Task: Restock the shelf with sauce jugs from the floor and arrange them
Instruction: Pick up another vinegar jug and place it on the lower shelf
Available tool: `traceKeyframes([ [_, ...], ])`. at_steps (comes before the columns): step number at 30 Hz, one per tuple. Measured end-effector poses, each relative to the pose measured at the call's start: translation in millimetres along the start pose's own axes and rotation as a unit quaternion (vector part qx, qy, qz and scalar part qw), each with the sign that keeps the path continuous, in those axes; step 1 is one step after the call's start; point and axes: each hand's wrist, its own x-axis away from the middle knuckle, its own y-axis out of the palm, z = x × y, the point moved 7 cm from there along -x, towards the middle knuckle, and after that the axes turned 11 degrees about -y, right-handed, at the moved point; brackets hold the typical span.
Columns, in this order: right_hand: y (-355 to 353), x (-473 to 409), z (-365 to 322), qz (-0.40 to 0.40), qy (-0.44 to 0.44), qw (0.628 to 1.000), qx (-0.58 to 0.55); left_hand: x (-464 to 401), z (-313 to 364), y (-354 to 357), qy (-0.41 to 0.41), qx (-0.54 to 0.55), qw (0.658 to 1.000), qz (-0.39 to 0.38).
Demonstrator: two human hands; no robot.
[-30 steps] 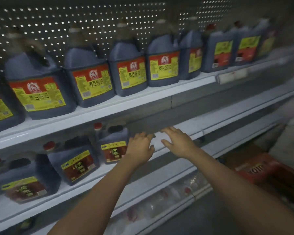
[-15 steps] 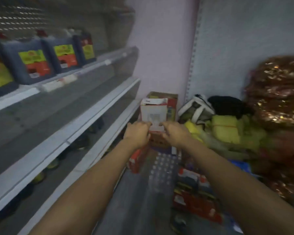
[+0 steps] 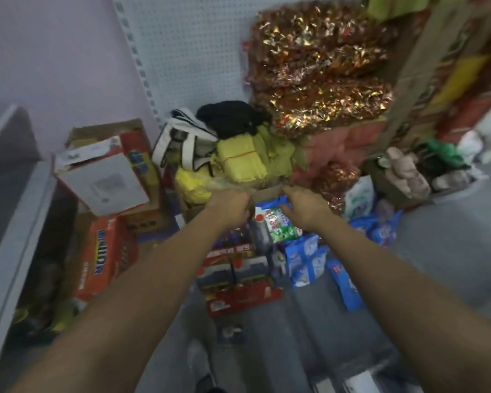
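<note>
1. Both arms are stretched out over the floor clutter. My left hand [image 3: 230,206] and right hand [image 3: 305,209] sit side by side near the middle of the view, at the edge of a brown cardboard flap [image 3: 267,191].
2. Left hand: knuckles towards me, fingers curled under. I cannot tell whether it pinches anything. Right hand: fingers reach forward, loosely spread, tips at the flap, nothing held that I can make out.
3. The sauce jugs [image 3: 233,275] stand on the floor in an open red carton [image 3: 244,301]. They are dark-bodied, side by side, apparently upright; blur hides the handles.
4. Key relation: the jugs lie at 6 o'clock from both hands, nearer to me than the hands are and under my left forearm. I judge that the hands have reached beyond them.
5. The carton's long side runs 9 to 3 o'clock, with the jugs in a row along it.
6. The left hand is almost directly above the carton and the right is off towards 3 o'clock, so I judge the left better placed.
7. The shelf [image 3: 3,222] is at 9 o'clock, at the frame's edge.
8. The blue packets [image 3: 305,258] crowd the carton's 3 o'clock side, a snag risk for the right hand.
</note>
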Motion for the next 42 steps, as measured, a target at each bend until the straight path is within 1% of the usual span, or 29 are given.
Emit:
traceKeyframes([
  [4, 28.6, -39.4, 25.8, -0.012, 0.061, 0.998, -0.017, -71.2, -14.1, 32.2, 0.036, 0.002, 0.999, -0.021],
  [7, 60.9, -64.1, 42.1, -0.035, 0.1, 0.994, -0.03, -119.7, -26.0, 66.7, 0.069, -0.015, 0.997, -0.043],
  [9, 88.0, -78.6, 55.0, -0.059, 0.117, 0.991, -0.04, -145.6, -32.1, 90.4, 0.092, -0.025, 0.994, -0.059],
  [14, 156.6, -115.8, 93.6, -0.14, 0.16, 0.976, -0.055, -204.0, -38.4, 164.6, 0.117, -0.003, 0.985, -0.123],
  [16, 194.2, -130.0, 111.2, -0.169, 0.187, 0.964, -0.082, -227.7, -37.8, 202.9, 0.115, -0.005, 0.983, -0.143],
  [17, 215.6, -136.4, 118.6, -0.19, 0.196, 0.958, -0.092, -237.4, -37.6, 223.5, 0.11, 0.001, 0.98, -0.167],
  [19, 263.6, -148.9, 131.9, -0.234, 0.202, 0.945, -0.107, -258.5, -34.8, 268.7, 0.109, -0.025, 0.971, -0.211],
  [21, 310.0, -160.4, 143.9, -0.267, 0.209, 0.933, -0.118, -282.4, -30.1, 312.2, 0.11, -0.041, 0.967, -0.228],
  [24, 371.3, -173.3, 161.7, -0.282, 0.227, 0.922, -0.136, -314.0, -19.6, 373.9, 0.104, -0.037, 0.959, -0.26],
  [26, 409.5, -176.4, 175.8, -0.297, 0.254, 0.907, -0.157, -330.4, -11.6, 412.0, 0.097, -0.037, 0.95, -0.295],
  [29, 456.5, -174.7, 189.8, -0.326, 0.277, 0.884, -0.188, -345.9, 2.9, 465.3, 0.093, 0.004, 0.932, -0.35],
  [31, 476.6, -174.0, 192.9, -0.315, 0.283, 0.88, -0.216, -351.0, 7.2, 497.2, 0.086, 0.031, 0.919, -0.383],
  [33, 486.0, -174.8, 190.2, -0.273, 0.307, 0.873, -0.265, -354.8, 5.3, 516.9, 0.063, 0.065, 0.911, -0.402],
  [35, 491.0, -177.8, 185.7, -0.234, 0.319, 0.871, -0.292, -359.9, 2.2, 524.5, 0.048, 0.094, 0.906, -0.41],
  [37, 492.1, -183.3, 180.8, -0.212, 0.321, 0.867, -0.318, -366.3, -1.7, 530.1, 0.032, 0.127, 0.9, -0.417],
  [39, 486.8, -191.9, 179.6, -0.186, 0.318, 0.867, -0.336, -371.8, -6.8, 531.6, 0.018, 0.163, 0.896, -0.413],
  [42, 474.5, -205.4, 188.4, -0.146, 0.302, 0.886, -0.32, -375.7, -18.5, 525.8, 0.014, 0.197, 0.907, -0.371],
])
